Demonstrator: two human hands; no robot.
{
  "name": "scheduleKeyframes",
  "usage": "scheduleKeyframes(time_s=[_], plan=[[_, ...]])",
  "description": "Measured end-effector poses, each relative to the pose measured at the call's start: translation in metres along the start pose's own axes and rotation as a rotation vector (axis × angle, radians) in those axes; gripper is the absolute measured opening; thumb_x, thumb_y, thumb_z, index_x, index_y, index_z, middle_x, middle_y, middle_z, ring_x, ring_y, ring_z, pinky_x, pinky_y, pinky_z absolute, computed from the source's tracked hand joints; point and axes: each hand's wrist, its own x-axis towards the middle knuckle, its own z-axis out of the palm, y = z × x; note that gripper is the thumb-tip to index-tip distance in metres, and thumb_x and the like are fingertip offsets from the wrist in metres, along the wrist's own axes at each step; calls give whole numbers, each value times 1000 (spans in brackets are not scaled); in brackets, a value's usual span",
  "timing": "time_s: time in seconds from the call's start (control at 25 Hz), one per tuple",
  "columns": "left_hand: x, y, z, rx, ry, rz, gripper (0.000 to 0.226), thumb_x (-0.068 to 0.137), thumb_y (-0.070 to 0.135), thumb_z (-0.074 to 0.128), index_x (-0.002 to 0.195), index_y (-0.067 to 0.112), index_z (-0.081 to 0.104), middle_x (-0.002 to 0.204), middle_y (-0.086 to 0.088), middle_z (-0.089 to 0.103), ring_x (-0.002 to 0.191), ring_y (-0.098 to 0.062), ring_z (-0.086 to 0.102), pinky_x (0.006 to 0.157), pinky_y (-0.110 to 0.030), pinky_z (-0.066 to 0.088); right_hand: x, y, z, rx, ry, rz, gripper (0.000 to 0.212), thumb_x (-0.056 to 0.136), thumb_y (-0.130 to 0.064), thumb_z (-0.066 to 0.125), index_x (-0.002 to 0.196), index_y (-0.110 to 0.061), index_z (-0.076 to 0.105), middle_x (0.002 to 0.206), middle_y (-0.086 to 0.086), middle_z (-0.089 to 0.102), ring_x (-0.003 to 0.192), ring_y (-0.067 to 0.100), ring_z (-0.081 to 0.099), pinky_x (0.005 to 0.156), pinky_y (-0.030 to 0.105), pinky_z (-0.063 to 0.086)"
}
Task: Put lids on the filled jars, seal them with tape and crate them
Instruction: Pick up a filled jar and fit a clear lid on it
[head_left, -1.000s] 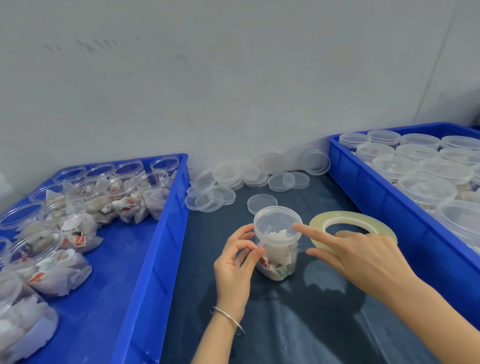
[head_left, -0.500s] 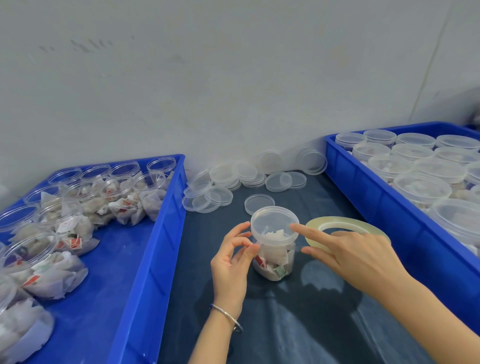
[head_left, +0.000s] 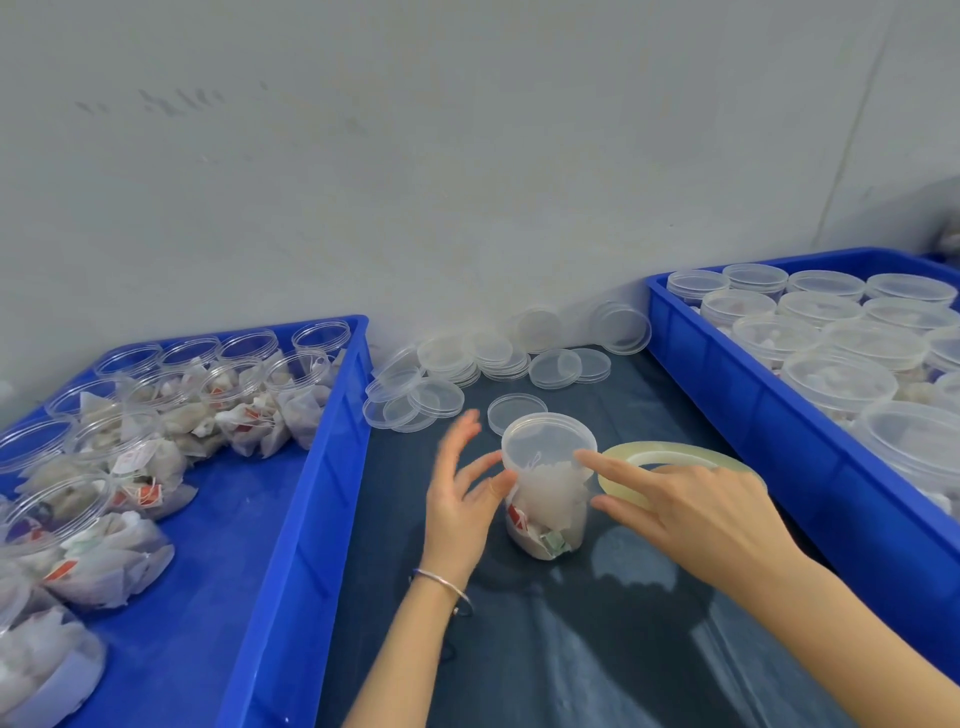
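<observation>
A clear jar (head_left: 545, 512) filled with white tea-bag sachets stands on the dark mat between two blue crates, with a translucent lid (head_left: 545, 439) on top. My left hand (head_left: 460, 499) is at its left side, thumb touching the jar just under the lid, fingers spread straight and blurred. My right hand (head_left: 691, 512) is at its right side. Its index fingertip touches the lid's rim and the middle finger points at the jar wall. Its farther fingers reach into the hole of a large yellowish tape roll (head_left: 631, 451), which they seem to hold.
The left blue crate (head_left: 311, 467) holds several open filled jars (head_left: 249, 384). The right blue crate (head_left: 737, 415) holds several lidded jars (head_left: 836, 379). Loose lids (head_left: 441, 397) lie in piles on the mat by the grey wall, one single lid (head_left: 506, 405) just behind the jar.
My left hand's fingers have uncurled and lifted away from the jar, leaving the thumb on it. My right hand has kept its place at the lid's rim.
</observation>
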Motion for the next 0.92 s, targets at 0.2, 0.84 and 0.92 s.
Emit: scheduleKeyframes(time_s=[0.2,0.84,0.92], plan=[[18,12,-14,99,-193,-39,27,91,1,56,109,18,68,116,-3,68,109,-16,64,100,-47,48,1,1,2,82,-77,3,49,87,-71,5,135,-67,-1,114,-28,60,92,-2,60,45,17,29],[10,5,13,363,-292,58,64,53,16,93,99,24,50,116,9,56,114,-6,53,94,-36,51,-34,70,0,481,-275,60,27,83,-59,28,87,-39,45,87,-14,50,81,1,49,65,22,39],[11,7,7,339,-331,18,65,50,11,94,98,20,51,119,7,59,114,-8,56,92,-35,52,-23,77,-12,334,-227,68,27,75,-56,26,74,-31,35,84,-14,45,82,4,45,57,21,34]])
